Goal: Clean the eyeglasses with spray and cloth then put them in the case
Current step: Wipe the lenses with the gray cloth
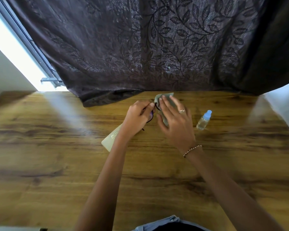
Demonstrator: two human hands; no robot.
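Note:
My left hand (137, 117) pinches the dark-framed eyeglasses (151, 118) above the wooden table (57, 164); only part of the frame shows between my hands. My right hand (173, 119) holds the grey-green cloth (158, 98) around one lens, fingers spread over it. The pale, flat glasses case (111, 139) lies on the table under my left wrist, partly hidden. The small clear spray bottle (203, 120) with a light-blue cap stands to the right of my right hand, apart from it.
A dark leaf-patterned curtain (157, 47) hangs behind the table and drapes onto its far edge. A bright window strip (15, 52) is at the left. A white object (287, 105) sits at the table's right edge.

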